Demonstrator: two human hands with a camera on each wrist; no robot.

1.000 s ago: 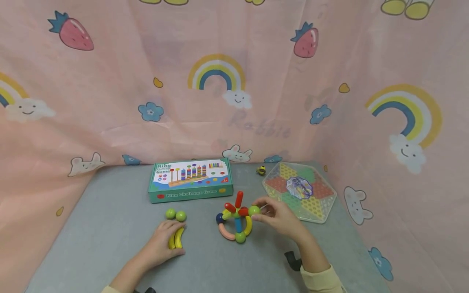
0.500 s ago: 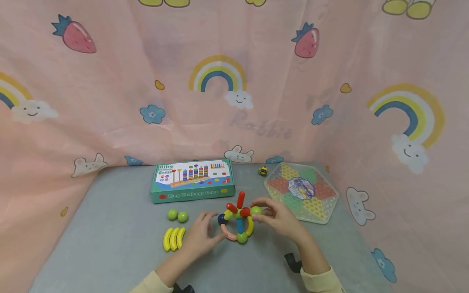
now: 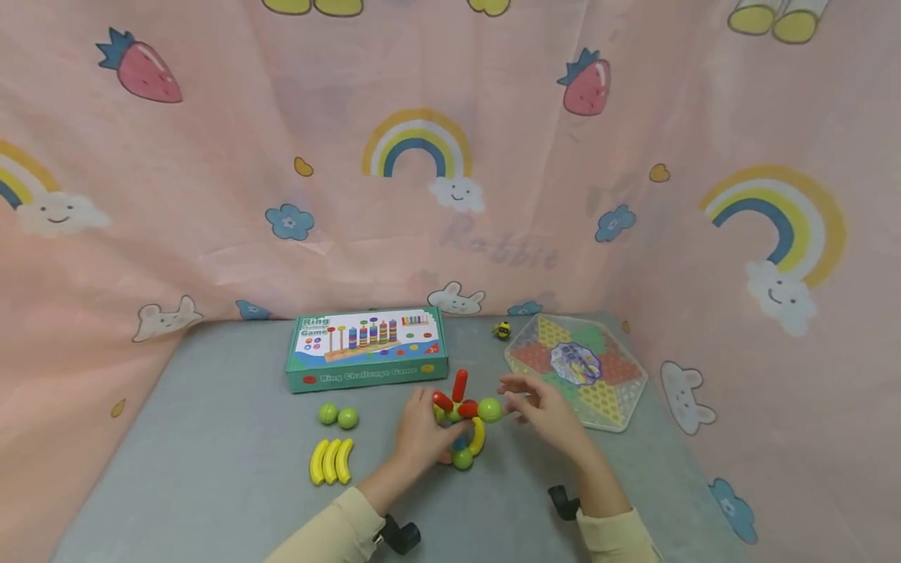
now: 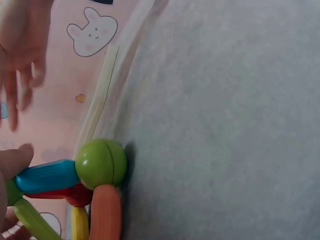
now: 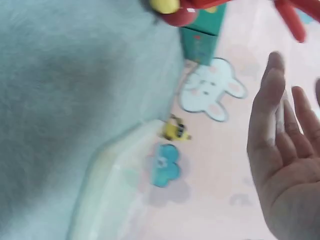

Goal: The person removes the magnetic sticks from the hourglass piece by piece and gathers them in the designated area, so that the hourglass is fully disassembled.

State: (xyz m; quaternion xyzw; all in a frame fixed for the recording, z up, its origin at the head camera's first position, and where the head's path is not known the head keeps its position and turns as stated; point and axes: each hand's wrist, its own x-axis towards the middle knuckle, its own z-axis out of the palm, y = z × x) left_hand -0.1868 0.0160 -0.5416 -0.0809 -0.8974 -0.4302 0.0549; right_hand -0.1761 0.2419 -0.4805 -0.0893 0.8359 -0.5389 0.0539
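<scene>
A ball-and-rod building toy (image 3: 477, 438) stands on the table, with red rods (image 3: 460, 385) radiating from its top and a green ball (image 3: 489, 409) on the right-pointing one. My left hand (image 3: 417, 434) grips the upper left part, covering the dark blue ball and much of the pink curved rod. In the left wrist view the thumb (image 4: 16, 159) lies by the blue rod (image 4: 48, 176), above a lower green ball (image 4: 101, 163). My right hand (image 3: 545, 410) is just right of the toy, fingers loosely bent and holding nothing; the right wrist view shows its bare palm (image 5: 295, 185).
Two loose green balls (image 3: 348, 418) and three yellow curved rods (image 3: 329, 462) lie left of the toy. Behind stand a Ring Challenge Game box (image 3: 367, 352), a small bee figure (image 3: 502, 330) and a hexagonal board (image 3: 601, 391). A printed curtain (image 3: 338, 258) surrounds the table.
My left hand has left the yellow curved rods, moved right and taken hold of the toy. My right hand has let go of the green ball and drawn slightly right.
</scene>
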